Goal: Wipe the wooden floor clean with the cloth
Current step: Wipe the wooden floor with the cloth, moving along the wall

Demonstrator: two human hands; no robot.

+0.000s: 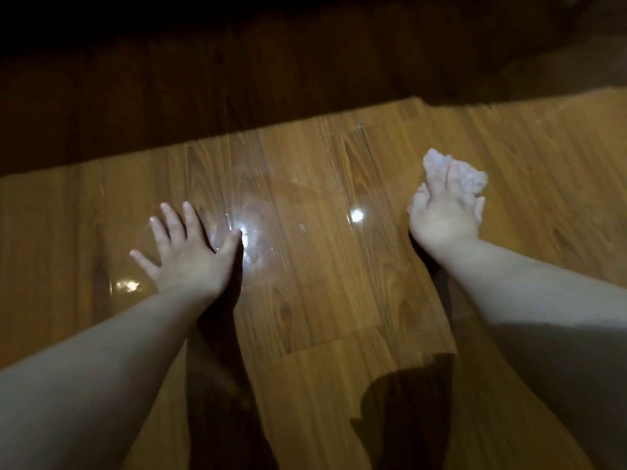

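Observation:
The wooden floor (305,283) fills the view, with a glossy wet patch and bright light spots between my hands. My left hand (183,249) lies flat on the boards with its fingers spread. My right hand (444,212) is on the right, fingers curled round a crumpled white cloth (454,174) that sticks out past the fingertips and sits low at the floor. The picture is blurred around the right hand.
The far part of the floor (237,79) lies in deep shadow beyond a slanting edge of light. Dark shadows of my arms and body (407,401) fall on the near boards.

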